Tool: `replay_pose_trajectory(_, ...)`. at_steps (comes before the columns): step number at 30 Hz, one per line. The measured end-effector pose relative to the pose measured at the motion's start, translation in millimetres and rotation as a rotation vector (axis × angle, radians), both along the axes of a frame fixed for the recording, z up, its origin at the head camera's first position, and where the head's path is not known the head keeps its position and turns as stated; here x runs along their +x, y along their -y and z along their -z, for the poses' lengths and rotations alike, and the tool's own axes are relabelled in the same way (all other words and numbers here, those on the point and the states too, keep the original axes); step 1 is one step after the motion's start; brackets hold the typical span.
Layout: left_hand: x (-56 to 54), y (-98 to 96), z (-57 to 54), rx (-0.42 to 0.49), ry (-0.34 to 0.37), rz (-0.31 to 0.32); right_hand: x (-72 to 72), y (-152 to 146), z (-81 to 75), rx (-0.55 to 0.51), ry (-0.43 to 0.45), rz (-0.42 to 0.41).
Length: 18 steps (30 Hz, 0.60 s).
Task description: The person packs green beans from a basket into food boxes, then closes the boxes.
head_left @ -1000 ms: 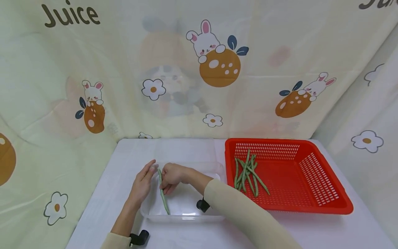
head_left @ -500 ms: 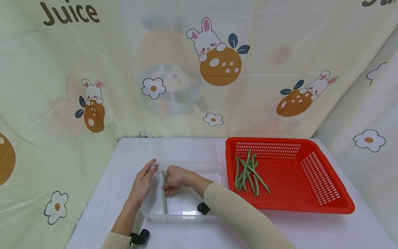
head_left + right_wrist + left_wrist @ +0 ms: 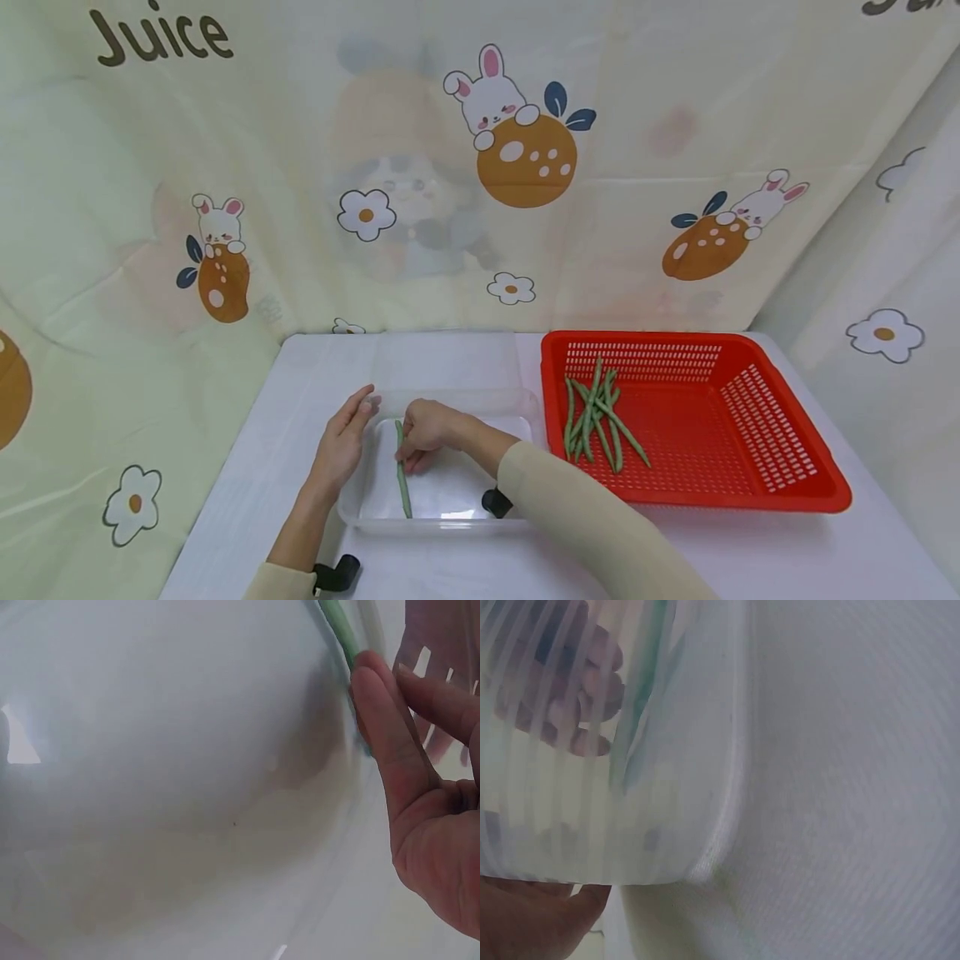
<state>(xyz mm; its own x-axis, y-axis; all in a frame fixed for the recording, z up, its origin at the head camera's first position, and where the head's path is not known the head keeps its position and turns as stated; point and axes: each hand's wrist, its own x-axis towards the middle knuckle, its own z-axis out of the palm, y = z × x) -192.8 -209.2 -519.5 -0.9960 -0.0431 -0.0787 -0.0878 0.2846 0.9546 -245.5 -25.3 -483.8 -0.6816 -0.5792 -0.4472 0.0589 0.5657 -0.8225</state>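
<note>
A single green bean (image 3: 404, 492) lies lengthwise in the left part of a clear plastic container (image 3: 450, 527). My right hand (image 3: 429, 433) reaches into the container and pinches the bean near its middle, its fingertips close over the floor. In the right wrist view, the thumb and fingers (image 3: 379, 705) cover part of the bean. My left hand (image 3: 341, 446) rests along the outside of the container's left wall, fingers extended, thumb by the far left rim. Through the translucent wall, the left wrist view shows the right hand's fingers (image 3: 592, 705) beside the bean.
A red perforated basket (image 3: 697, 505) stands to the right of the container, holding a loose pile of green beans (image 3: 597, 417) at its left side. Both sit on a white-covered table (image 3: 247, 450), with a printed curtain (image 3: 420, 317) behind.
My right hand has shifted slightly right with the bean, which has swung from slanted to upright in the head view and tilted slightly again. The left hand stays at the container's wall.
</note>
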Motion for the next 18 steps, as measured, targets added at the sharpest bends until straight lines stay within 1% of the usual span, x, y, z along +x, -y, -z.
replay_pose_trajectory(3, 0.9, 0.1, 0.2, 0.005, -0.004, 0.001, 0.3, -2, -4.9, -0.010, -0.073, -0.009)
replay_pose_trajectory(6, 1.8, 0.4, -0.6, 0.005, -0.005, -0.001, -0.6, -5, -12.5, -0.014, -0.151, -0.048)
replay_pose_trajectory(9, 2.0, -0.5, -1.5, 0.002, 0.002, -0.001, -0.8, -10, -24.4, 0.013, -0.238, -0.110)
replay_pose_trajectory(13, 2.2, -1.0, -1.9, -0.001, 0.015, -0.006, -0.2, -19, -41.6, 0.061, -0.399, -0.190)
replay_pose_trajectory(15, 2.2, -1.1, -1.6, -0.005, 0.020, -0.011, 0.3, -23, -49.3, 0.071, -0.468, -0.208)
replay_pose_trajectory(18, 2.1, -1.7, -0.8, -0.009, 0.028, -0.014, 0.2, -31, -59.2, 0.062, -0.524, -0.212)
